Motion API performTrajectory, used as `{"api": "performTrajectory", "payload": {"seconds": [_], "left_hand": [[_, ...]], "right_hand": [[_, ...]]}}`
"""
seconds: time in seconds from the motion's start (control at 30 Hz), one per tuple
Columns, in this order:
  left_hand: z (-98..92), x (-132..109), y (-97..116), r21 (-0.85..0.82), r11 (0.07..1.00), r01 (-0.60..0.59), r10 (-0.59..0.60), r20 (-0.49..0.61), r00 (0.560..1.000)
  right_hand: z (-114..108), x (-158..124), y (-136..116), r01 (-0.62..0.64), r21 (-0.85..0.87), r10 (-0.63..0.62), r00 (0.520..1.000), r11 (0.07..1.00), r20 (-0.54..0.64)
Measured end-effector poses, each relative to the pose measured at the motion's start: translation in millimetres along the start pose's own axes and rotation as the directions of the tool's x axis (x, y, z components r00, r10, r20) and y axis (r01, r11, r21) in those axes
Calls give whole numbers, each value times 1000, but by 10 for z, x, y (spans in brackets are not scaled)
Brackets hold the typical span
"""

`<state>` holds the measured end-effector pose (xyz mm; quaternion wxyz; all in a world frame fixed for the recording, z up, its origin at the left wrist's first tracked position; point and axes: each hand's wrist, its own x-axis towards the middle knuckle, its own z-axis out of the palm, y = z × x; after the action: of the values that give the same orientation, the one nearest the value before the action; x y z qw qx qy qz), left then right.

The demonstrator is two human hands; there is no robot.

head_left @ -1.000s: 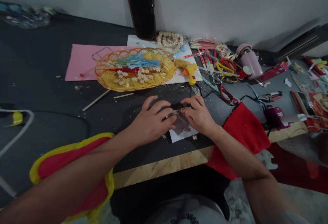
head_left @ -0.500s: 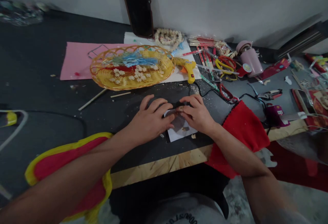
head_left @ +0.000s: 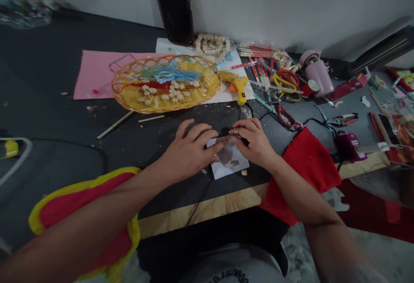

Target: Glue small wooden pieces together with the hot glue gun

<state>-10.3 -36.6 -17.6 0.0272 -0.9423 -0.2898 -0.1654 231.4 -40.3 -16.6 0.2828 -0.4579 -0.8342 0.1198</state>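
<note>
Over a white card my left hand and my right hand come together at the fingertips. A small tan piece is pinched between them; its exact kind is too small to make out. The thumb and forefinger of my left hand are closed, while its other fingers stay raised and spread. My right hand bends its fingers round the piece's other side. On the card below lies another small tan piece, and a pale wooden bit rests beside the card's edge.
Beyond my hands is a yellow woven basket with blue tassels and pale flower-shaped pieces. A yellow glue gun, scissors, pliers and a pink bottle stand or lie rightward. A red cloth hangs over the table edge.
My right hand has shifted slightly right and up, so the small tan piece between the fingertips shows more. My left hand stays nearly in place.
</note>
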Motion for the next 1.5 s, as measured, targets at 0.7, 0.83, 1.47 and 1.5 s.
{"api": "performTrajectory", "payload": {"seconds": [0.7,0.83,1.47,1.5], "left_hand": [[19,-15,-5,-55,998,13,-14,-10,1000],[23,-9,-14,-6,1000,-7,7,-7,1000],[37,-30,-29,8,1000,-14,14,6,1000],[34,-27,-26,10,1000,-13,13,12,1000]], "right_hand": [[-18,15,16,-37,27,37,999,999,32],[-60,19,26,-41,29,40,999,999,37],[-65,-6,30,-11,5,10,991,1000,133],[-67,-6,31,-9,6,8,991,1000,135]]}}
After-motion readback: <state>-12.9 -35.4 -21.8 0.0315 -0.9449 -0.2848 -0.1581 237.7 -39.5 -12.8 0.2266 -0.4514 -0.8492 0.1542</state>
